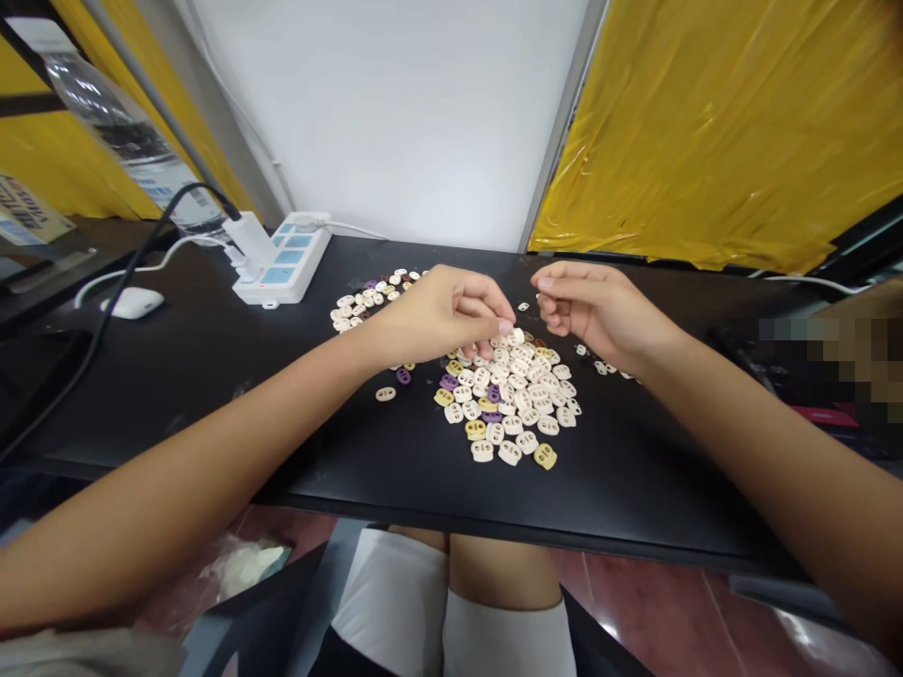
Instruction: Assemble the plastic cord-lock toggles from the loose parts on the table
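Note:
A heap of small oval two-hole cord stoppers (526,400), mostly cream with some yellow and purple ones, lies on the black table (395,461). Over the heap's far left side reaches my left hand (458,308), its fingers curled and the thumb closed toward the index finger. A cream cord stopper (517,336) is right by that thumb tip; whether it is gripped is unclear. Just beyond the heap on the right, my right hand (599,306) is closed in a pinch. A tiny pale bit shows by its fingers, too small to name.
Another group of cord stoppers (363,306) lies at the back left, partly behind my left hand. Several small white pieces (602,368) sit beneath my right wrist. A power strip (286,259) with cables, a white earbud case (133,302) and a water bottle (119,122) stand left.

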`<state>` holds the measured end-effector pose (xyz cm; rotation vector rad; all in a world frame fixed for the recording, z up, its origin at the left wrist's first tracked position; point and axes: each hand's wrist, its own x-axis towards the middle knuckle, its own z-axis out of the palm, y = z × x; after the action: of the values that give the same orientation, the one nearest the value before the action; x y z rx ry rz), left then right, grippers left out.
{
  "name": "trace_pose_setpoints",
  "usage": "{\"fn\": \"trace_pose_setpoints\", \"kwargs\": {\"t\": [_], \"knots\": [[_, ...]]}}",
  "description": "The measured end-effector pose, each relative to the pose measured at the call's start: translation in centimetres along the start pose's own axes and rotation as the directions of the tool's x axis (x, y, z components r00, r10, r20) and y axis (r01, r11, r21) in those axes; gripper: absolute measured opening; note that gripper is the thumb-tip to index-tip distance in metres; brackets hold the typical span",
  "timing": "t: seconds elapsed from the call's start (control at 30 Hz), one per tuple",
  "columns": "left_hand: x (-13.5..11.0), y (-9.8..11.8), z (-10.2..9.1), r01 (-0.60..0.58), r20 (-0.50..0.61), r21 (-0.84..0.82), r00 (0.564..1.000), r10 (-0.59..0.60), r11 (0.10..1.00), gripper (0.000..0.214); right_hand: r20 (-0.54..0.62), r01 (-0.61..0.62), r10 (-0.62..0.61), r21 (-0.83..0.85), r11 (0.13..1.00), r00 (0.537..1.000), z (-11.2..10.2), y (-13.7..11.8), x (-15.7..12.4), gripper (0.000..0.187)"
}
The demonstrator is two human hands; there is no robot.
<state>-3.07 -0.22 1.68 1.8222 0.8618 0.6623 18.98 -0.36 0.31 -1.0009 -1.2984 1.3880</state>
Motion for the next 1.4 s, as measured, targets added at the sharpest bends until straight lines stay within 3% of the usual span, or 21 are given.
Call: {"fn": "trace_pose_setpoints", "kwargs": {"t": [0.1,0.23,0.33,0.43,0.57,0.7,0.9,1.1,1.2,1.4], "knots": [[0.0,0.2,-0.9,0.010,0.057,0.084,0.998,-0.015,0.996,0.022,-0.054,-0.005,0.003,-0.038,0.999,0.999,-0.2,0.3,0.3,0.010],[-0.9,2.0,-4.5,0.089,0.079,0.305,0.990,-0.119,0.948,0.030,-0.070,-0.036,0.028,-0.111,0.993,0.997,0.1,0.4,0.2,0.008],[-1.9,3.1,-7.8,0.194,0.102,0.626,0.940,-0.327,0.755,0.033,-0.093,-0.046,0.029,-0.185,0.982,0.995,0.3,0.3,0.1,0.006],[-2.5,2.8,-9.7,0.260,0.082,0.775,0.863,-0.499,0.576,0.034,-0.122,-0.046,0.014,-0.257,0.965,0.992,0.3,0.2,0.2,0.007],[-2.4,1.9,-9.4,0.282,0.082,0.818,0.806,-0.586,0.502,0.034,-0.167,-0.046,-0.005,-0.303,0.952,0.986,0.3,0.1,0.3,0.010],[-2.1,1.8,-8.5,0.242,0.098,0.828,0.826,-0.556,0.505,0.025,-0.172,-0.040,-0.019,-0.334,0.942,0.985,0.3,0.0,0.2,0.008],[-2.1,1.9,-8.6,0.225,0.098,0.820,0.850,-0.517,0.526,0.029,-0.158,-0.012,-0.051,-0.377,0.926,0.986,0.0,0.0,0.2,0.005],[-2.2,2.4,-7.6,0.208,0.101,0.818,0.866,-0.489,0.537,0.019,-0.169,0.057,-0.147,-0.450,0.891,0.975,-2.0,-1.0,0.6,0.008],[-2.1,2.3,-7.2,0.260,0.086,0.805,0.838,-0.539,0.533,0.019,-0.166,0.033,-0.164,-0.597,0.802,0.972,-3.4,-1.9,0.6,0.005],[-1.9,1.5,-7.5,0.243,0.115,0.802,0.834,-0.540,0.546,0.018,-0.197,-0.161,-0.033,-0.880,0.447,0.980,-5.1,-2.9,0.7,0.005]]}}
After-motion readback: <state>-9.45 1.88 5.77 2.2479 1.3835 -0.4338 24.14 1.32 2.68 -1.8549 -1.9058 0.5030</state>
